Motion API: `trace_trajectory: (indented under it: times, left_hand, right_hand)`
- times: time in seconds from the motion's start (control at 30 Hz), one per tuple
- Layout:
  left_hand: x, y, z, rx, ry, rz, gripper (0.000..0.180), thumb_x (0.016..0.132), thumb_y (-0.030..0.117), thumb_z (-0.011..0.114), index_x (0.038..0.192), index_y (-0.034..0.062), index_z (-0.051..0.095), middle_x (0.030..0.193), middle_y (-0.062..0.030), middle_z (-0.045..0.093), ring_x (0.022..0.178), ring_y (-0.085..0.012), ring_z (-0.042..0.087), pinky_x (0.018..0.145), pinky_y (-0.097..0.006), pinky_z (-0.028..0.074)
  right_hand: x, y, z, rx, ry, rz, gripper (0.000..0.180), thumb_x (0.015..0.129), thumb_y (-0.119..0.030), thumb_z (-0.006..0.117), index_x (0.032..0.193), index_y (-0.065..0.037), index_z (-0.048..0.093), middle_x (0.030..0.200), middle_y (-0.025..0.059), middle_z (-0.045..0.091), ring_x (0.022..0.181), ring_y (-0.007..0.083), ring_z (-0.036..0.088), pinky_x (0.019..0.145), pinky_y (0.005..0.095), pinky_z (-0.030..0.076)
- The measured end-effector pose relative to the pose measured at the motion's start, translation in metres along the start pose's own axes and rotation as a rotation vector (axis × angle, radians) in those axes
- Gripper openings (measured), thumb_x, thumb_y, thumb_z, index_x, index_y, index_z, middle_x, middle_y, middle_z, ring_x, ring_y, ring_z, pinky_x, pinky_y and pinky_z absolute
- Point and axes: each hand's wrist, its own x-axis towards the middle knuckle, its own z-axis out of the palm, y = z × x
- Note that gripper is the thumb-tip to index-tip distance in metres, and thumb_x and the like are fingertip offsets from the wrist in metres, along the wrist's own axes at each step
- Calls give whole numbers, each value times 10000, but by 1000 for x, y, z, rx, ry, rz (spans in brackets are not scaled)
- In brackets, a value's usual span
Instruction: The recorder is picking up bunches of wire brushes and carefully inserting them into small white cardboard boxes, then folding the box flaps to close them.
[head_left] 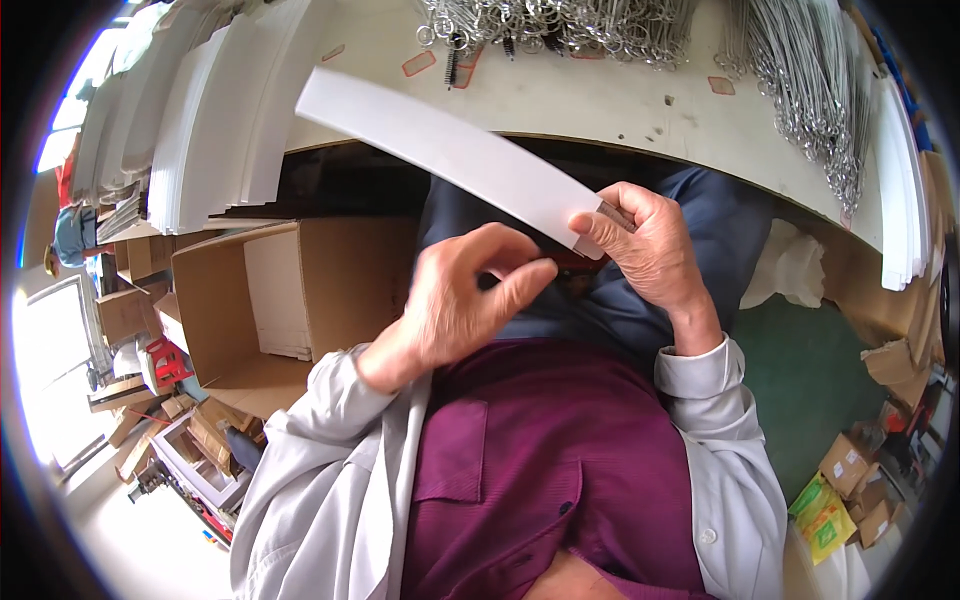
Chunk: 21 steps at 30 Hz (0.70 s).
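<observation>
My right hand (650, 245) pinches the near end of a long white card strip (440, 145), which slants up and to the left over the table edge. Something small and dark red shows just under that end of the strip. My left hand (465, 295) hovers just left of it, thumb and fingers curled and slightly apart, holding nothing that I can see. Both hands are above my lap, over blue trousers and a maroon shirt.
A pale worktable (600, 100) carries stacks of white card strips (215, 110) at the left and right, and heaps of metal wire clips (560, 25) at the back. An open cardboard box (270, 300) with white sheets stands at my left. More boxes and clutter lie on the floor.
</observation>
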Motion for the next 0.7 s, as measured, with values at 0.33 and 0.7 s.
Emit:
trace_trajectory:
  times: [0.33,0.7]
  left_hand:
    - [31,-14,-1,775,-139,418,713,677,160,836,1320,22,559,974,-152,633,920,-348,660,835,-458,543]
    - [27,-34,28,761,39,217,583,759,222,834,1245,7,596,893,-169,703,750,-364,725,647,-454,592]
  right_hand:
    - [-2,-2,-1,-246,-209,80,314,914,-178,833,1096,39,697,874,43,734,771,81,666,689,257,555]
    - [-19,24,-8,59,222,-46,269,1053,-228,656,1129,21,721,804,36,702,653,66,638,540,229,499]
